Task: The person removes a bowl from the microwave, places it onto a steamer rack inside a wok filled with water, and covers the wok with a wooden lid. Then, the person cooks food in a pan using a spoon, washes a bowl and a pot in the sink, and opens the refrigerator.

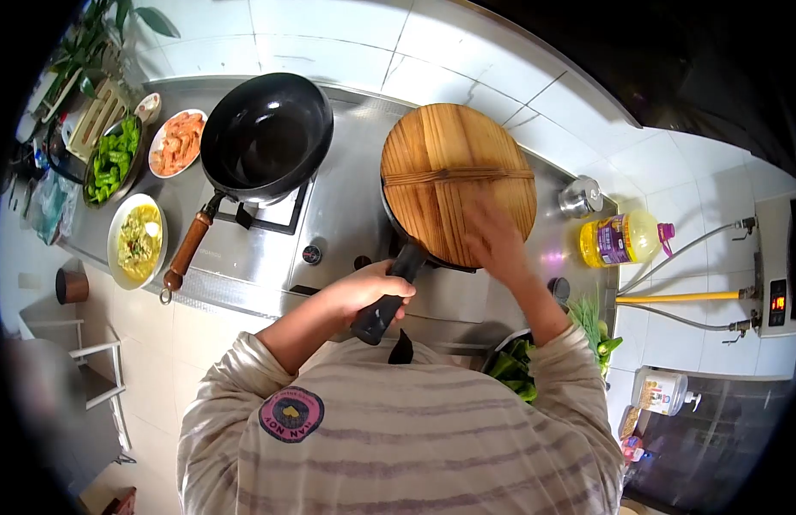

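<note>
Apparently for steadiness, black handle (pixel 388 302) was gripped by left hand (pixel 364 287) near front edge of counter (pixel 351 180); right hand (pixel 498 240), spread too blurred to tell, was held over wooden lid (pixel 445 142), laid across pan (pixel 400 230), likely as cover, toward back edge.

The round patch (pixel 291 415) on the striped shirt (pixel 398 455) reads "AN NOY", with an unclear first letter. Characters on the oil bottle's purple label (pixel 613 239) and red digits on the wall unit's display (pixel 777 296) are too small to read.
</note>
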`<state>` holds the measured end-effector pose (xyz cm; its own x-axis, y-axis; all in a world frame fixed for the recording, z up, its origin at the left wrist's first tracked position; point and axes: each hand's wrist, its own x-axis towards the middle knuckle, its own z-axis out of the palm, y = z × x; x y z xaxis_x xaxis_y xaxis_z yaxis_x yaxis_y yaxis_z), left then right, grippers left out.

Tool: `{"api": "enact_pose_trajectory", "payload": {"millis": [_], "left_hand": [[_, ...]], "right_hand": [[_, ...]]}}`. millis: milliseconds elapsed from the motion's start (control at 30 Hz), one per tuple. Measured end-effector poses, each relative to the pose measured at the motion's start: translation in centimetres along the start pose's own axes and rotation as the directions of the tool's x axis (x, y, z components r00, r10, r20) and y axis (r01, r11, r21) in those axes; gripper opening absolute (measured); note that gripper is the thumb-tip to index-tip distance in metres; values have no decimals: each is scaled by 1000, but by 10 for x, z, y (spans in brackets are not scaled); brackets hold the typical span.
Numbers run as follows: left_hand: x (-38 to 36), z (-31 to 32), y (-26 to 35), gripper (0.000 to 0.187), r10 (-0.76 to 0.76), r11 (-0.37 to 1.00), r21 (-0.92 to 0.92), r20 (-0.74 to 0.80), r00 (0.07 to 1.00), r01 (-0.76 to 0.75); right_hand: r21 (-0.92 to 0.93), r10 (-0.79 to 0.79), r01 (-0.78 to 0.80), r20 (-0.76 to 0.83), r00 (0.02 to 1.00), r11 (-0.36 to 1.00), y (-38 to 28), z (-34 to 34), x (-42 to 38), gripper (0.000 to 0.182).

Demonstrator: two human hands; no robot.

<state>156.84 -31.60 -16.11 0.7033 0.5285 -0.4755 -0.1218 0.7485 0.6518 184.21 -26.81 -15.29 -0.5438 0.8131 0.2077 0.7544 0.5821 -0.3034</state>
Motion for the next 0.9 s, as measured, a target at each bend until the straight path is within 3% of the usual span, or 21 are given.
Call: {"api": "enact_pose_trajectory", "payload": {"millis": [67, 133, 267, 533, 667, 867, 900], "left_hand": [[-1, 1, 0, 29, -1, 1000, 2, -16, 1000, 1], [-1, 1, -1, 29, -5, 1000, -17, -30, 1000, 5], [-5, 4, 3, 30, -1, 997, -71, -20, 1000, -1], [4, 0, -5, 34, -50, 992, -120, -60, 997, 43], [6, -2, -7, 35, -30, 990, -140, -41, 999, 24], [3, 3, 0, 36, -62, 996, -62, -57, 996, 58], [2, 3, 0, 38, -46, 996, -78, -44, 998, 43]], "right_hand": [[58, 71, -67, -68, 995, 996, 9, -4, 29, 57], [-153, 44, -68, -159, 986, 986, 20, -2, 56, 55], [-236, 27, -30, -17, 999, 971, 28, 12, 80, 56], [-39, -36, 37, 36, 999, 999, 41, 13, 89, 45], [-47, -63, 64, 19, 998, 997, 45, 13, 91, 41], [41, 2, 2, -112, 994, 999, 50, 1, 84, 27], [-7, 36, -39, -227, 973, 999, 49, -10, 83, 27]]}}
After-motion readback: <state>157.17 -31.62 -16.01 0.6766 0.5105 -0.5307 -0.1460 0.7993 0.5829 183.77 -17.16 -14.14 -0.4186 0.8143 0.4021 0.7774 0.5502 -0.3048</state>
